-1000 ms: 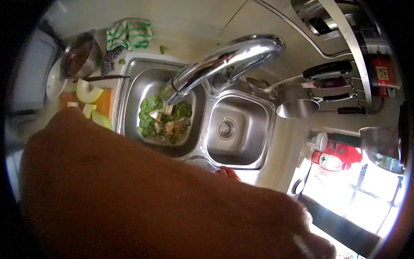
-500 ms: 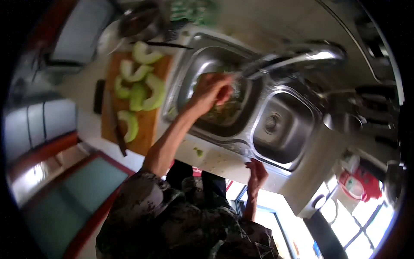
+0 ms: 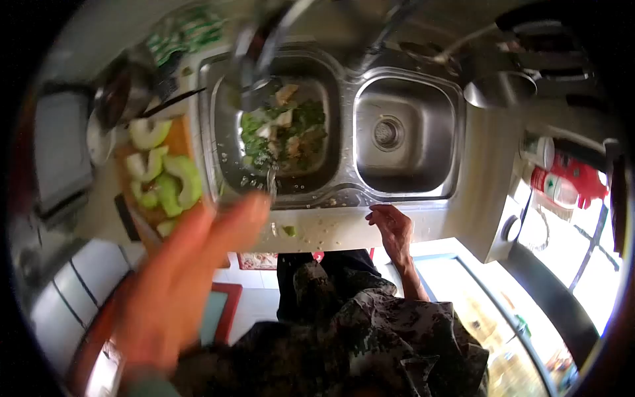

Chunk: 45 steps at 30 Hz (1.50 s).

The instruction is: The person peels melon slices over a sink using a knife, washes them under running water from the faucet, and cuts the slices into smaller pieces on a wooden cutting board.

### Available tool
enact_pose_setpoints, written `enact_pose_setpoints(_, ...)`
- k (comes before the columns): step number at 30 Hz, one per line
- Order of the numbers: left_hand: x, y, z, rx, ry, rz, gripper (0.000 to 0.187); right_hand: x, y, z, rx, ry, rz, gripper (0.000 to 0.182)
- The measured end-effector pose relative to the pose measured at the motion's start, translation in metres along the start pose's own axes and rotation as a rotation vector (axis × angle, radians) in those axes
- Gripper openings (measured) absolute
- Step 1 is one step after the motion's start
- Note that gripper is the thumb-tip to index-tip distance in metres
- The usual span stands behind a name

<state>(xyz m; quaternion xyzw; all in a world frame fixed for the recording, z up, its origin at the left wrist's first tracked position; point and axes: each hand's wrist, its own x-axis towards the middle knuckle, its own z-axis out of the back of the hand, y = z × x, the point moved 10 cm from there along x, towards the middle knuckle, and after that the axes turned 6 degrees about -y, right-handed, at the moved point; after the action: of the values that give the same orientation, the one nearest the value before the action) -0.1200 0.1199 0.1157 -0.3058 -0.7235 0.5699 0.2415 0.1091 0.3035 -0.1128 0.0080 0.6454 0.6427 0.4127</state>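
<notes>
**Cut Pieces Wait Beside a Basin of Greens**

Pale-fleshed, green-rinded pieces (image 3: 185, 182) lie on a cutting board (image 3: 180, 135) left of a double sink, a dark-handled knife (image 3: 127, 218) at its near left side. Leafy greens (image 3: 311, 122) and pale chunks (image 3: 284, 119) sit mixed in the left basin (image 3: 334, 132), below the faucet (image 3: 254, 63), with water splashing at its near side. The right basin (image 3: 410, 165) lies alongside.

The left hand (image 3: 172, 284), blurred near the camera, looks open, its fingers extended; nothing shows in its hold. The right hand (image 3: 395, 228) is at the counter (image 3: 317, 221) edge, near the right basin, fingers loosely curled, with nothing visible in them.

Some cutting appears done, judging by the separate pieces, though rind remains on several. The greens appear wet but remain in the basin; how clean they are cannot be told. A green scrap (image 3: 289, 230) lies on the counter.
</notes>
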Motion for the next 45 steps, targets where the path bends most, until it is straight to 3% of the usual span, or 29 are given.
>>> enact_pose_setpoints(5,-0.004,-0.039,-0.07,-0.486,-0.001,-0.085,0.058,0.002,-0.001,-0.009,-0.028,0.064,-0.022,0.019)
enact_pose_setpoints(11,-0.012,-0.049,-0.103,-0.762,-0.454,-0.112,0.073,0.007,0.021,-0.013,-0.038,0.011,0.016,0.022)
enact_pose_setpoints(13,-0.025,-0.065,-0.098,-1.224,-0.234,-0.454,0.121,0.009,0.031,-0.024,-0.05,0.051,0.107,0.023)
enact_pose_setpoints(14,-0.026,-0.071,-0.094,-1.022,-0.177,-0.483,0.114,0.012,0.015,-0.028,0.225,0.091,0.164,0.021)
enact_pose_setpoints(16,-0.025,-0.031,-0.059,-0.552,-0.186,-0.306,0.093,0.013,0.045,-0.048,-0.001,0.176,0.197,0.019)
enact_pose_setpoints(19,-0.038,0.079,0.024,0.449,-0.514,0.198,0.062,0.021,0.054,-0.08,-0.204,0.26,0.282,0.021)
enact_pose_setpoints(21,-0.056,0.125,0.052,0.827,-0.49,0.462,0.043,0.041,0.058,-0.097,-0.516,0.308,0.058,0.026)
enact_pose_setpoints(23,-0.078,0.137,0.062,0.885,-0.468,0.558,0.033,0.063,0.09,-0.114,-0.535,0.301,0.322,0.032)
enact_pose_setpoints(25,-0.113,0.099,0.08,0.782,-0.556,0.189,0.03,0.09,0.113,-0.128,-0.173,0.347,0.394,0.039)
enact_pose_setpoints(27,-0.187,0.105,0.123,0.565,-0.933,0.272,0.027,0.103,0.148,-0.147,0.185,0.37,0.381,0.046)
enact_pose_setpoints(29,-0.226,0.052,0.152,1.12,-1.023,0.104,0.022,0.128,0.149,-0.18,0.263,0.444,0.347,0.043)
enact_pose_setpoints(31,-0.273,0.07,0.189,1.314,-1.04,0.341,0.027,0.153,0.14,-0.201,0.338,0.518,0.318,0.041)
enact_pose_setpoints(32,-0.289,0.08,0.204,1.385,-0.954,0.573,0.04,0.164,0.135,-0.207,0.478,0.615,0.238,0.035)
enact_pose_setpoints(34,-0.318,0.102,0.226,1.336,-0.992,0.642,0.048,0.141,0.146,-0.213,0.559,0.429,0.227,0.017)
enact_pose_setpoints(35,-0.332,0.119,0.238,1.308,-1.002,0.698,0.055,0.147,0.137,-0.214,0.547,0.417,0.235,0.017)
enact_pose_setpoints(36,-0.343,0.146,0.248,1.304,-0.898,0.847,0.069,0.172,0.104,-0.205,0.079,0.343,0.234,0.015)
enact_pose_setpoints(37,-0.34,0.166,0.262,1.213,-0.851,0.835,0.071,0.189,0.072,-0.163,-0.367,0.186,0.208,0.014)
enact_pose_setpoints(39,-0.318,0.138,0.266,0.911,-0.967,0.506,0.063,0.142,0.148,-0.155,-0.839,-0.162,1.045,0.026)
enact_pose_setpoints(40,-0.342,0.153,0.266,0.997,-0.936,0.497,0.061,0.146,0.164,-0.143,-0.889,-0.26,0.88,0.028)
enact_pose_setpoints(44,-0.376,0.159,0.262,1.111,-0.898,0.461,0.053,0.147,0.24,-0.128,-0.91,-0.371,0.925,0.034)
enact_pose_setpoints(45,-0.382,0.162,0.268,0.845,-0.937,0.493,0.049,0.147,0.243,-0.117,-0.944,-0.399,0.934,0.035)
